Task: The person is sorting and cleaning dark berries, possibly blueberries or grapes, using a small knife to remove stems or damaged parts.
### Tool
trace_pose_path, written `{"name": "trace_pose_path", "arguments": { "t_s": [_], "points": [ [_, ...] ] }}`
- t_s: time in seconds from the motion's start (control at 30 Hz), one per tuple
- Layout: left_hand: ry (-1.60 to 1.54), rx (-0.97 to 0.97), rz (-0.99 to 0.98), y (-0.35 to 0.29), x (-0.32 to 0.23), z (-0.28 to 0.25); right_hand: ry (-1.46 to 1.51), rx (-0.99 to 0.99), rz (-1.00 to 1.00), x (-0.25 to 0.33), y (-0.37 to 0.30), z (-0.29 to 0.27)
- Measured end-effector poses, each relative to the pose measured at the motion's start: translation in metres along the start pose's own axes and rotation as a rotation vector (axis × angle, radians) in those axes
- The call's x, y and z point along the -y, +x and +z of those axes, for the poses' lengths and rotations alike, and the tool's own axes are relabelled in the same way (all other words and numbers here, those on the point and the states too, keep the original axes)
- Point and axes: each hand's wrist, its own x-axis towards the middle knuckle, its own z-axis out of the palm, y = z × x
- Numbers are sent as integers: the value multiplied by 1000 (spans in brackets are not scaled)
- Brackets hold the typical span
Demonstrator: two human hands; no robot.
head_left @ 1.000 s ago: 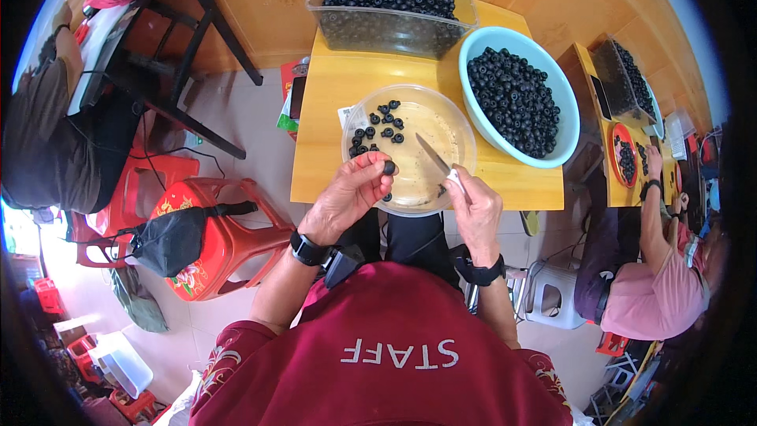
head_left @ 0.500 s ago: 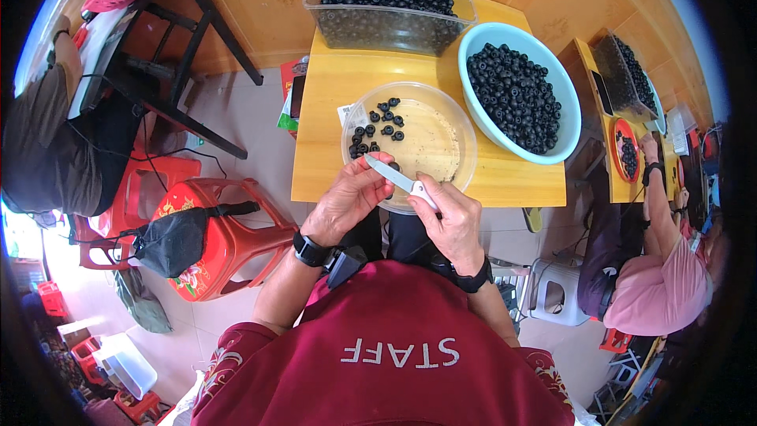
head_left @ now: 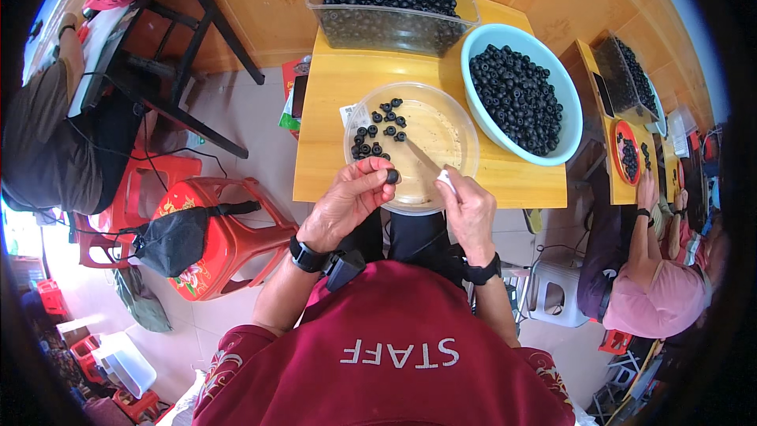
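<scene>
Between the thumb and fingers of my left hand (head_left: 344, 199) is a small round black rubber-like part (head_left: 392, 177), held over the near left rim of a shallow clear round tray (head_left: 444, 142). My right hand (head_left: 471, 211) is closed around the white handle of a knife (head_left: 423, 157). The blade points forward and left over the tray, apart from the held part. Several similar black ring-shaped parts (head_left: 372, 132) lie in the tray's left side, with small dark specks scattered on its floor.
On the wooden table (head_left: 323, 110), a clear box (head_left: 378, 30) of black parts stands at the back and a turquoise basin (head_left: 577, 130) of them at the right. A red stool (head_left: 197, 268) with a black bag is left. A co-worker's hand (head_left: 647, 189) shows at the far right.
The knife has moved right and away from the black part, its blade swinging to point forward over the tray. My left hand keeps hold of the part. The co-worker's hand has moved nearer.
</scene>
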Motion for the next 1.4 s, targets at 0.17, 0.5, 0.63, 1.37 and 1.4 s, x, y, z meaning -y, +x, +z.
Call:
{"name": "trace_pose_path", "arguments": {
  "t_s": [0.17,0.5,0.63,1.37,1.4],
  "points": [
    [120,-103,-4,10,-5,2,12,-28,99,-5,-5,-7],
    [487,189,146,118,-50,107,46,-21,171,-10,-23,-6],
    [525,224,206,111,-60,132,63,-12,174,-12,-21,-8],
    [2043,175,348,34,15,-15,77,-35,205,-7,-19,4],
    [2042,169,350,36,17,-20,69,-33,207,-7,-19,3]
  ]
}}
